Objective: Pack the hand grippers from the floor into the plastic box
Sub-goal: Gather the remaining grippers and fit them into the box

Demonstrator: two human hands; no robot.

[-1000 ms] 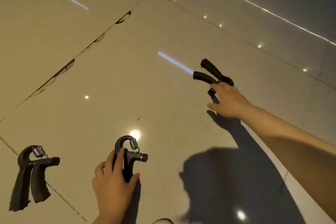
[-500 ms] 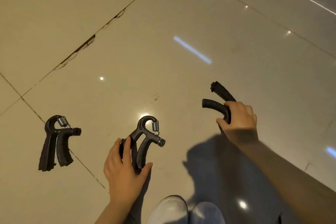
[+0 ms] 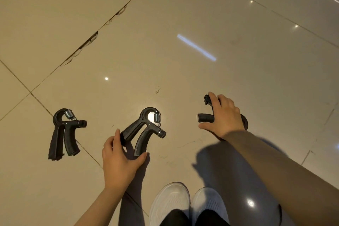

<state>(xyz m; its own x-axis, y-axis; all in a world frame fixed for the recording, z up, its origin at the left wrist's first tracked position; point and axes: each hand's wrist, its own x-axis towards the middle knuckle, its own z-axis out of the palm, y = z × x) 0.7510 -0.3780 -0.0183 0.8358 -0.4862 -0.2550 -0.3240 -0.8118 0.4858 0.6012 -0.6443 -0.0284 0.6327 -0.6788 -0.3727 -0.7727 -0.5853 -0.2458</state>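
Three black hand grippers with metal springs are in view on the beige tiled floor. The left gripper (image 3: 64,132) lies alone, handles together, untouched. My left hand (image 3: 119,161) holds the middle gripper (image 3: 145,130) by the ends of its spread handles, spring end pointing away from me. My right hand (image 3: 223,117) is closed over the right gripper (image 3: 205,117), covering most of it; one handle sticks out to the left and another tip shows above my fingers. The plastic box is not in view.
My two white shoes (image 3: 170,205) stand at the bottom centre, just below the hands. A cracked tile joint (image 3: 91,38) runs diagonally across the upper left. Glossy tiles reflect ceiling lights.
My right hand has drawn its hand gripper back toward me and closed further over it. My left hand has kept hold of the middle gripper. The camera has tilted down, bringing my shoes into view.
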